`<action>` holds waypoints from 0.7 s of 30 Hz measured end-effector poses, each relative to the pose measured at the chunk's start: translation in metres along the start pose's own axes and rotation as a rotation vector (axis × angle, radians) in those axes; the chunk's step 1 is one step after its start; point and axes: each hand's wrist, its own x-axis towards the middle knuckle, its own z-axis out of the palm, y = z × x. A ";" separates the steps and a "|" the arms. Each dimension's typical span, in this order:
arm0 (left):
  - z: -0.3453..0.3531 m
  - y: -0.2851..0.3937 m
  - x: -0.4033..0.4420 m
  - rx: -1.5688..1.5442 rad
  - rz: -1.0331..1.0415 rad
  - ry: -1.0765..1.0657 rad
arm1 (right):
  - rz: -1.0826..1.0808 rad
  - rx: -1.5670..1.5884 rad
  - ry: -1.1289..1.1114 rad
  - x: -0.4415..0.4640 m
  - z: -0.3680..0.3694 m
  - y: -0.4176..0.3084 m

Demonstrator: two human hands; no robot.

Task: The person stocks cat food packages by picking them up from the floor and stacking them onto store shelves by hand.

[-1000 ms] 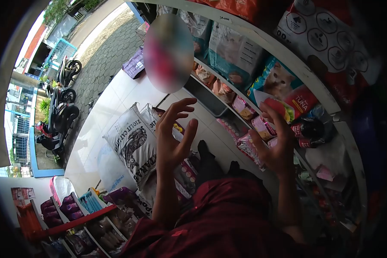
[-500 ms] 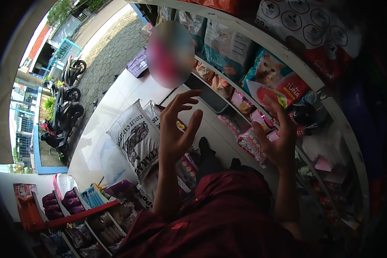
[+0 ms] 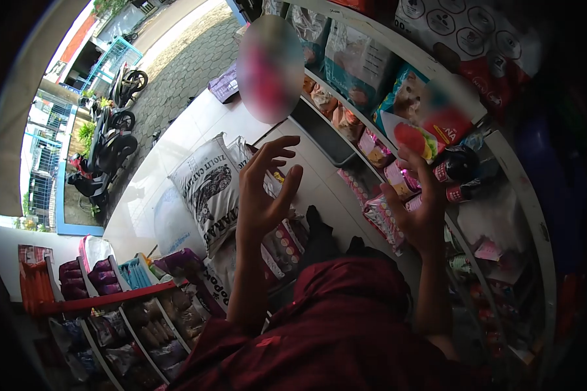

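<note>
Both hands are raised in front of my dark red shirt (image 3: pixel 346 319), with bare space between them. My left hand (image 3: pixel 262 189) is open, its fingers curved and the thumb apart, holding nothing. Behind it in view stands a white printed sack (image 3: pixel 209 186), partly covered by the hand and forearm. My right hand (image 3: pixel 419 212) is open too, thumb and fingers spread with nothing in them. It appears in front of pink packets (image 3: pixel 379 218) and a shelf with a cat-food bag marked tuna (image 3: pixel 430 124).
A low shelf rack (image 3: pixel 104 301) with purple and blue packs stands at lower left. A dark grey bin (image 3: pixel 323 133) sits by the right-hand shelves (image 3: pixel 502 140). Parked motorbikes (image 3: pixel 114 153) stand outside on the paving. A blurred oval (image 3: pixel 270 68) covers one spot near the doorway.
The view has turned slightly, so the sack, shelves and motorbikes appear shifted, those on the left mostly to the right. Both hands keep nearly the same open pose.
</note>
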 end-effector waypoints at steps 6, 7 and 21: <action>-0.013 -0.003 -0.011 0.022 -0.027 0.039 | -0.025 0.050 -0.032 0.010 0.021 -0.003; -0.013 -0.003 -0.014 0.019 -0.048 0.040 | -0.022 0.061 -0.048 0.010 0.026 -0.006; -0.010 -0.048 -0.005 -0.068 -0.087 -0.051 | 0.204 0.022 -0.166 0.008 0.049 -0.017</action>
